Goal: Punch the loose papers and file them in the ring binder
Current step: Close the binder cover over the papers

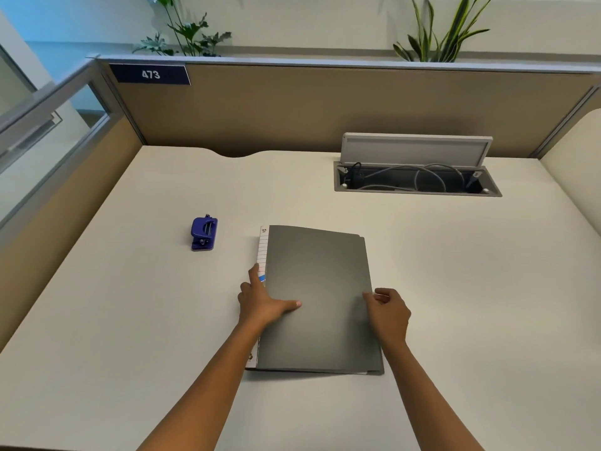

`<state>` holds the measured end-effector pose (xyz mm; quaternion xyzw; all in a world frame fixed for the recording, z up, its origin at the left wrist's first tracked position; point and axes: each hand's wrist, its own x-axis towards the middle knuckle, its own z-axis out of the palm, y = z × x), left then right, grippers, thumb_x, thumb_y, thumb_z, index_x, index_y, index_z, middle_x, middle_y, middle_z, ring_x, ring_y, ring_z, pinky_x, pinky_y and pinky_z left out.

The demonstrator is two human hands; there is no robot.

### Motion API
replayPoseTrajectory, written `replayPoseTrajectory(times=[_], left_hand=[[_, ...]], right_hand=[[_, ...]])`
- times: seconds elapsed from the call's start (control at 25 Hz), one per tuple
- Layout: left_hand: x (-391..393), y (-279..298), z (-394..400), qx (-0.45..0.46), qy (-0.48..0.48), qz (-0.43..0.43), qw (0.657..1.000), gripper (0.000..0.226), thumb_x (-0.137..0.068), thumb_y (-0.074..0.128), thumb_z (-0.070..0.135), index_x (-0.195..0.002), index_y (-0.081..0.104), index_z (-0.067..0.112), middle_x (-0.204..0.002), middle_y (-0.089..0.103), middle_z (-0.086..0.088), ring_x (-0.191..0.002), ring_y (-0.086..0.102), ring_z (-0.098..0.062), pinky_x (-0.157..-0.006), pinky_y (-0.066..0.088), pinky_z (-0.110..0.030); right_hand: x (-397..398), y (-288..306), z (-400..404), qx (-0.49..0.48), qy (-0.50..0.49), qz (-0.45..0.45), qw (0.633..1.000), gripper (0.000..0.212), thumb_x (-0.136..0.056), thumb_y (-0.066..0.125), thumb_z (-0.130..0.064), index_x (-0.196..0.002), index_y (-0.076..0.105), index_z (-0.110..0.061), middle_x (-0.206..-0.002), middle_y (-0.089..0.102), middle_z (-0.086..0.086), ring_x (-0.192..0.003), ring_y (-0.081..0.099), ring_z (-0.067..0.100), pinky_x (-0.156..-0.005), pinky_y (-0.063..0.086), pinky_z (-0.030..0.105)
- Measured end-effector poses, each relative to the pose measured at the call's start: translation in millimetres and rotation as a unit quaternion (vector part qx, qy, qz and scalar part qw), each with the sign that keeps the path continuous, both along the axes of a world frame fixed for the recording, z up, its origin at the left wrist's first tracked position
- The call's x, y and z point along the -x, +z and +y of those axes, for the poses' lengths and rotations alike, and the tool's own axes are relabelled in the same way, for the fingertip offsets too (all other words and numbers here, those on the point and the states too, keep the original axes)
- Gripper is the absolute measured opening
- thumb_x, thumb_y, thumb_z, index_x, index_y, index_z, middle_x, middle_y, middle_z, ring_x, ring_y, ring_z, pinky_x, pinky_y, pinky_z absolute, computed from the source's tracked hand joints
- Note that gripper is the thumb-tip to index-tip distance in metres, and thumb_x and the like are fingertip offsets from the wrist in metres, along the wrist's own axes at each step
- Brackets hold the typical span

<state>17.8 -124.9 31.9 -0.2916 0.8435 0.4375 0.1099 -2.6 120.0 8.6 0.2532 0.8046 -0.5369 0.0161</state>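
The left hand lies flat and open on the binder, thumb stretched across the grey cover and forefinger pointing up along the spine edge, pressing it down. The right hand is curled at the binder's opposite edge, its fingertips on or just under the lip of the cover; whether it pinches the cover or only touches it cannot be told. The binder lies closed on the tabletop, directly in front of the person, with a white lined label strip showing along its left side.

The punch, small and blue, sits well apart to the left and further back, untouched by either hand. No loose papers show anywhere on the tabletop; a thin pale edge peeps out at the binder's lower right corner, which may be sheets inside, though that is unclear.

Judged from this, the task stands either at its very start, with the cover about to be lifted, or at its end, with the cover just closed; the view cannot settle which. Farther back, an open cable tray is set into the tabletop.
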Motion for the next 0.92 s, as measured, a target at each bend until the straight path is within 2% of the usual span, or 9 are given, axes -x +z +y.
replayPoseTrajectory(times=[0.08,0.2,0.4,0.56,0.72,0.8,0.92], left_hand=[[5,-1,-3,-0.009,0.021,0.007,1.0,0.128,-0.051,0.093,0.048,-0.151,0.014,0.034,-0.143,0.038,-0.01,-0.134,0.038,-0.034,-0.108,0.041,-0.047],[11,-2,-5,-0.016,0.062,0.019,0.998,0.122,-0.046,0.091,0.056,-0.145,0.023,0.035,-0.141,0.044,-0.007,-0.129,0.045,-0.032,-0.104,0.045,-0.049],[33,-3,-13,-0.028,0.094,0.042,0.994,0.12,-0.041,0.091,0.059,-0.141,0.03,0.031,-0.139,0.05,-0.006,-0.125,0.051,-0.031,-0.102,0.048,-0.05],[56,-2,-26,-0.057,0.118,0.072,0.989,0.113,-0.05,0.095,0.049,-0.143,0.034,0.029,-0.141,0.051,-0.006,-0.124,0.051,-0.03,-0.103,0.049,-0.046],[87,8,-44,-0.079,0.12,0.11,0.984,0.107,-0.056,0.096,0.037,-0.144,0.035,0.027,-0.141,0.05,-0.006,-0.124,0.052,-0.025,-0.101,0.049,-0.039],[106,13,-52,-0.075,0.118,0.128,0.982,0.106,-0.057,0.096,0.035,-0.144,0.036,0.027,-0.141,0.051,-0.006,-0.122,0.053,-0.022,-0.099,0.048,-0.036],[137,18,-65,-0.071,0.121,0.146,0.979,0.107,-0.057,0.096,0.035,-0.145,0.036,0.027,-0.14,0.052,-0.005,-0.114,0.053,-0.017,-0.097,0.048,-0.035]], right_hand=[[9,1,5,0.04,0.0,-0.038,0.998,0.031,-0.084,0.075,-0.022,-0.111,0.065,-0.01,-0.094,0.065,0.0,-0.092,0.058,0.018,-0.085,0.043,0.027],[21,2,5,0.082,0.035,-0.079,0.993,0.025,-0.083,0.076,-0.021,-0.105,0.07,-0.009,-0.099,0.07,0.003,-0.088,0.062,0.018,-0.082,0.047,0.029],[45,-3,-10,0.122,0.061,-0.089,0.987,0.037,-0.089,0.07,-0.029,-0.123,0.061,-0.018,-0.115,0.069,0.006,-0.099,0.067,0.027,-0.093,0.054,0.043],[64,-2,-27,0.138,0.05,-0.057,0.988,0.032,-0.093,0.064,-0.026,-0.125,0.059,-0.025,-0.109,0.071,0.004,-0.094,0.068,0.023,-0.092,0.054,0.041],[96,2,-42,0.163,0.046,-0.038,0.985,0.036,-0.092,0.065,-0.026,-0.128,0.06,-0.025,-0.112,0.073,0.002,-0.099,0.069,0.023,-0.098,0.052,0.046],[118,6,-50,0.165,0.042,-0.023,0.985,0.036,-0.092,0.066,-0.027,-0.127,0.06,-0.024,-0.112,0.074,0.0,-0.1,0.069,0.023,-0.096,0.053,0.043],[150,16,-65,0.17,0.04,0.0,0.985,0.035,-0.093,0.066,-0.026,-0.125,0.056,-0.019,-0.111,0.07,-0.001,-0.094,0.067,0.019,-0.081,0.05,0.032]])
